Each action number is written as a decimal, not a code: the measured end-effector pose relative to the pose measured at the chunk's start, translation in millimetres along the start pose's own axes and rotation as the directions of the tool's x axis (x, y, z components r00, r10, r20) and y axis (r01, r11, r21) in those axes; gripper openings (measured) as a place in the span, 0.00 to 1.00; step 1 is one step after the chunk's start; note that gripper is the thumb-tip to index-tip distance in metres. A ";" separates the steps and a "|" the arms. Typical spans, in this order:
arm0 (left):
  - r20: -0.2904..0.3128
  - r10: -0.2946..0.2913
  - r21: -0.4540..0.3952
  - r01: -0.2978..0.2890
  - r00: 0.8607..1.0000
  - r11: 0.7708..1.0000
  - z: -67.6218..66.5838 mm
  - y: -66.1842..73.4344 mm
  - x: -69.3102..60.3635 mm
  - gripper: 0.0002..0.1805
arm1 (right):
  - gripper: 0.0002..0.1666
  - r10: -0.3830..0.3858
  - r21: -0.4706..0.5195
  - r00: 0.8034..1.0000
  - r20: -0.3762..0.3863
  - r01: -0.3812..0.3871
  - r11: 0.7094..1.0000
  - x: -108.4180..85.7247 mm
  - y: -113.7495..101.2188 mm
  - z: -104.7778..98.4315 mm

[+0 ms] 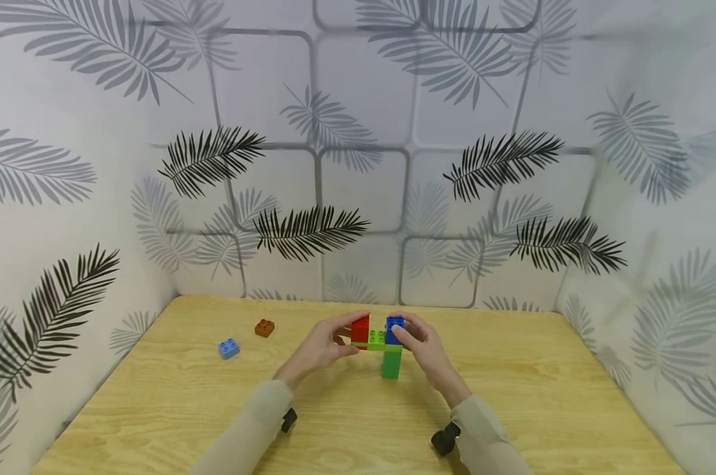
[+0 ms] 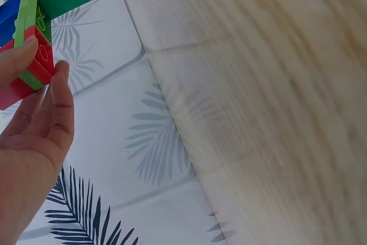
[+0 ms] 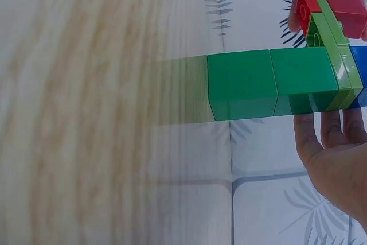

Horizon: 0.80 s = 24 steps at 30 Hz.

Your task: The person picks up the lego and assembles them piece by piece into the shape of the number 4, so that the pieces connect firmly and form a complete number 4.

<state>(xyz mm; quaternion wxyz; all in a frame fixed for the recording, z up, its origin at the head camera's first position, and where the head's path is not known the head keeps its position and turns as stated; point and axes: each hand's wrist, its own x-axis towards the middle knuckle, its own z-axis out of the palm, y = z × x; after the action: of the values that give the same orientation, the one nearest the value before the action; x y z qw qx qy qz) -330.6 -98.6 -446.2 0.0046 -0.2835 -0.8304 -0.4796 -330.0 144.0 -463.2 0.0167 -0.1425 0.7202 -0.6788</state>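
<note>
A tower of two stacked green bricks (image 3: 243, 86) stands upright on the table. Across its top lies a light green plate (image 1: 376, 340) that juts out to the left. At the jutting end sits a red brick (image 1: 360, 328), with another red piece (image 3: 305, 8) under the plate. My left hand (image 1: 319, 346) pinches this red end between thumb and fingers. Above the tower is a blue brick (image 1: 390, 338), which my right hand (image 1: 434, 356) grips with its thumb on the near side and fingers behind. The far fingers are partly hidden in the head view.
Loose on the wooden table (image 1: 500, 389) to the left lie a light blue brick (image 1: 229, 348) and a brown brick (image 1: 264, 328). A leaf-patterned wall covering (image 1: 364, 264) rises behind the table and along both sides.
</note>
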 end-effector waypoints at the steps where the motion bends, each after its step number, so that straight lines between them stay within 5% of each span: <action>1: -0.002 -0.007 0.001 0.007 1.000 1.000 -0.2 -0.2 -0.6 0.41 | 0.25 0.002 0.001 1.000 0.002 -0.002 1.000 -0.4 0.5 0.1; 12: -0.141 -0.048 -0.072 0.038 0.989 0.997 -18.7 -5.2 -7.2 0.26 | 0.27 -0.014 0.022 0.999 0.030 0.013 1.000 -3.6 -0.5 -0.2; 24: -0.157 -0.070 -0.025 0.066 0.985 0.997 -43.1 -12.7 -19.8 0.15 | 0.28 0.006 0.015 0.999 0.045 -0.007 1.000 -4.4 -2.1 -0.3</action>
<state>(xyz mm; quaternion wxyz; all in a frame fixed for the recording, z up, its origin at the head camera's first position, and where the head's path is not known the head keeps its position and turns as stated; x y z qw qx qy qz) -331.4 -147.1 -438.5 0.0511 -0.2162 -0.8320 -0.5084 -325.5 145.2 -461.8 0.0361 -0.1551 0.7149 -0.6809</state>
